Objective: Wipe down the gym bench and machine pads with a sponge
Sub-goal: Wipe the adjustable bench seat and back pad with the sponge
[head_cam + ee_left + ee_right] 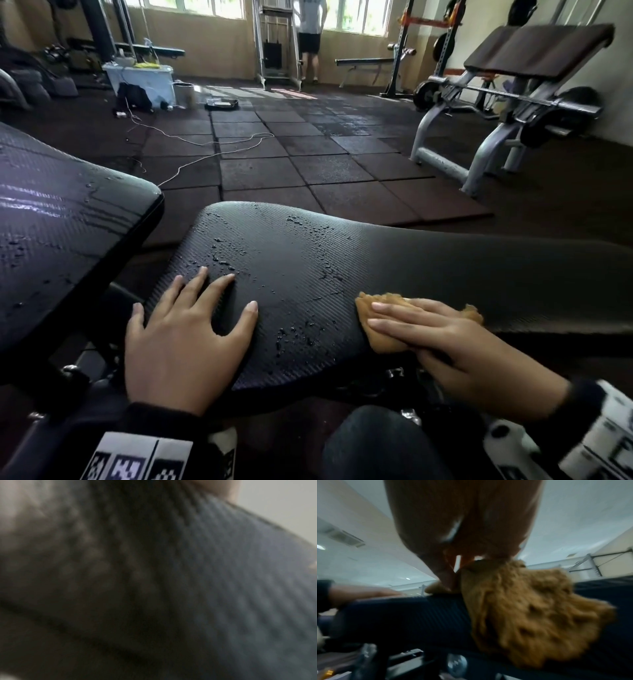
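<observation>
The left hand (178,329) lies flat at the lower left of the frame, fingers spread, palm down. The right hand (455,346), lower right, reaches leftward with straight fingers (400,306) pressed down together.

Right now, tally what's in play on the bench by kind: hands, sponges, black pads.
Hands: 2, left hand flat on the seat pad, right hand pressing the sponge
Sponges: 1, orange
Black pads: 2, seat pad and wet back pad
Total: 5
</observation>
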The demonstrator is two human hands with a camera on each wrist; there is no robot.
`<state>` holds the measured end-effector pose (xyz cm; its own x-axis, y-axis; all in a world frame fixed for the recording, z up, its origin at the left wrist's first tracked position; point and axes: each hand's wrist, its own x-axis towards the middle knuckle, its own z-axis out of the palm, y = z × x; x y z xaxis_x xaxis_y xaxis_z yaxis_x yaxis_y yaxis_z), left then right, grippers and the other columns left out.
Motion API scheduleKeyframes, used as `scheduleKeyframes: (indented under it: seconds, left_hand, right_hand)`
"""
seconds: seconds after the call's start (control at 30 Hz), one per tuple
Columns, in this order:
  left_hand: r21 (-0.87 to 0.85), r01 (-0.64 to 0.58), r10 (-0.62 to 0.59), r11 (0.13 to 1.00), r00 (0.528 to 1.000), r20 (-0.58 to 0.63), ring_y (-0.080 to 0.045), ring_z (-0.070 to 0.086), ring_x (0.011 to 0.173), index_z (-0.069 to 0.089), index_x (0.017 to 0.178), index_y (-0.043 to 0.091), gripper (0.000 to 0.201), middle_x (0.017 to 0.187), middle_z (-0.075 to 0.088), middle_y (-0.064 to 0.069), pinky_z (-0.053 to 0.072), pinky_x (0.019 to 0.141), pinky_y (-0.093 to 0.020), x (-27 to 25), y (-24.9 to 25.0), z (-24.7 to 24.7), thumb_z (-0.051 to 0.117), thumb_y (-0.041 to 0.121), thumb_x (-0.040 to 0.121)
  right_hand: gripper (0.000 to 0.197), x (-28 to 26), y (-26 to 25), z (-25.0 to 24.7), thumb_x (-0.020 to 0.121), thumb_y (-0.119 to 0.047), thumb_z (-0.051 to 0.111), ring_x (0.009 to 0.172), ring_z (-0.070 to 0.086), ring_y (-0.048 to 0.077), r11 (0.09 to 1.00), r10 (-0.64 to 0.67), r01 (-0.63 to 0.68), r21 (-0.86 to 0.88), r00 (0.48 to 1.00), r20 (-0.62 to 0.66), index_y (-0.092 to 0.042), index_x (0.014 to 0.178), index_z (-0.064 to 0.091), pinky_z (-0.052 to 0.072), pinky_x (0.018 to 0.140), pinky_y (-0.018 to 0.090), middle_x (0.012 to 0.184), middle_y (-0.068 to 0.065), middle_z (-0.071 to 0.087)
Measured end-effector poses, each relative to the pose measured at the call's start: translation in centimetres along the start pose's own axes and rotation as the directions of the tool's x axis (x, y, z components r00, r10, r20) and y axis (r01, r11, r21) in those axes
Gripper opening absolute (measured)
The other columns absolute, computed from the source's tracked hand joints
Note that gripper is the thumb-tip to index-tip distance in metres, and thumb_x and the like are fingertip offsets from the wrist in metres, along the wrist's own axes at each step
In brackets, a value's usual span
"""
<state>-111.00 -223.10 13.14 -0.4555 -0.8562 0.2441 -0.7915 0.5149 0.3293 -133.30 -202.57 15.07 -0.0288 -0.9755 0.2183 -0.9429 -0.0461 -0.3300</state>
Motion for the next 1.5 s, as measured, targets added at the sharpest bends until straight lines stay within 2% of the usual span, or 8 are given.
scheduleKeyframes:
  seconds: [0.23,0.33,0.47,0.67,1.0,1.17,1.33,1.5]
  left_hand:
    - [-0.006,0.005,-0.005,1.000,1.000,0.005,-0.007,0.027,0.143,0.049,0.133,0.048,0.074,0.150,0.038,0.018,0.017,0.115,-0.046,0.1,0.0,-0.1,0.023,0.077,0.071]
    - [0.005,0.005,-0.005,1.000,1.000,0.010,-0.006,0.025,0.143,0.048,0.134,0.048,0.075,0.151,0.036,0.019,0.016,0.115,-0.046,0.1,0.0,-0.1,0.022,0.077,0.071]
    - [0.011,0.000,-0.001,1.000,1.000,0.012,-0.006,0.024,0.144,0.046,0.136,0.048,0.076,0.152,0.035,0.019,0.015,0.116,-0.045,0.1,-0.1,-0.1,0.020,0.078,0.071]
    - [-0.007,-0.007,0.007,1.000,1.000,-0.011,-0.008,0.028,0.143,0.051,0.133,0.045,0.073,0.150,0.040,0.017,0.017,0.115,-0.046,0.0,-0.2,0.0,0.025,0.077,0.072]
    - [-0.003,0.003,-0.003,1.000,1.000,-0.019,-0.008,0.028,0.142,0.051,0.132,0.047,0.074,0.149,0.040,0.018,0.018,0.115,-0.046,0.0,-0.1,0.0,0.024,0.077,0.071]
    - [0.004,0.001,-0.001,1.000,1.000,-0.017,-0.007,0.028,0.142,0.051,0.132,0.047,0.074,0.150,0.039,0.018,0.018,0.115,-0.046,0.0,-0.1,0.0,0.022,0.077,0.071]
    - [-0.008,-0.023,0.023,1.000,0.999,-0.027,-0.009,0.029,0.143,0.052,0.133,0.044,0.077,0.149,0.041,0.016,0.018,0.116,-0.046,0.0,-0.5,0.2,0.021,0.077,0.071]
    - [-0.073,-0.085,0.082,0.994,0.996,-0.035,-0.010,0.036,0.139,0.060,0.127,0.037,0.076,0.145,0.047,0.013,0.022,0.115,-0.045,0.0,-1.3,-0.1,0.026,0.075,0.070]
  right_hand:
    - [0.051,-0.5,2.5,0.3,0.082,-0.042,0.025,0.139,0.025,0.006,0.924,0.350,-0.373,-0.083,0.914,-0.206,-0.052,0.130,0.038,0.023,0.113,0.029,0.142,-0.029,0.034]
    - [0.056,1.9,1.8,1.0,0.081,-0.042,0.021,0.143,0.009,0.006,0.877,0.436,-0.463,-0.128,0.879,-0.192,-0.046,0.135,0.036,0.009,0.117,0.028,0.146,-0.026,0.028]
    - [0.056,3.6,-0.9,2.4,0.084,-0.043,0.024,0.140,0.021,0.006,0.915,0.345,-0.376,-0.148,0.917,-0.201,-0.038,0.135,0.044,0.002,0.109,0.011,0.144,-0.023,0.035]
    - [0.042,-0.5,-1.6,3.0,0.094,-0.028,0.036,0.136,0.034,0.009,0.979,0.120,-0.158,-0.129,0.958,-0.260,-0.026,0.132,0.053,0.026,0.111,0.026,0.141,-0.016,0.044]
    - [0.056,2.1,2.7,2.1,0.086,-0.043,0.025,0.140,0.022,0.008,0.898,0.381,-0.421,-0.130,0.890,-0.252,-0.028,0.135,0.047,0.012,0.116,0.027,0.144,-0.015,0.040]
    - [0.049,3.2,-0.3,3.7,0.089,-0.035,0.032,0.132,0.041,0.015,0.962,0.205,-0.246,-0.121,0.937,-0.282,-0.022,0.130,0.054,0.035,0.108,0.040,0.138,-0.007,0.049]
    - [0.041,-0.5,-1.7,3.8,0.095,-0.023,0.038,0.134,0.038,0.014,0.981,0.038,-0.093,-0.171,0.953,-0.300,-0.015,0.131,0.054,0.032,0.110,0.032,0.141,-0.006,0.046]
    - [0.043,-1.4,-0.3,3.3,0.093,-0.024,0.037,0.133,0.039,0.013,0.968,0.100,-0.169,-0.187,0.939,-0.330,-0.014,0.132,0.053,0.024,0.113,0.025,0.140,-0.005,0.046]
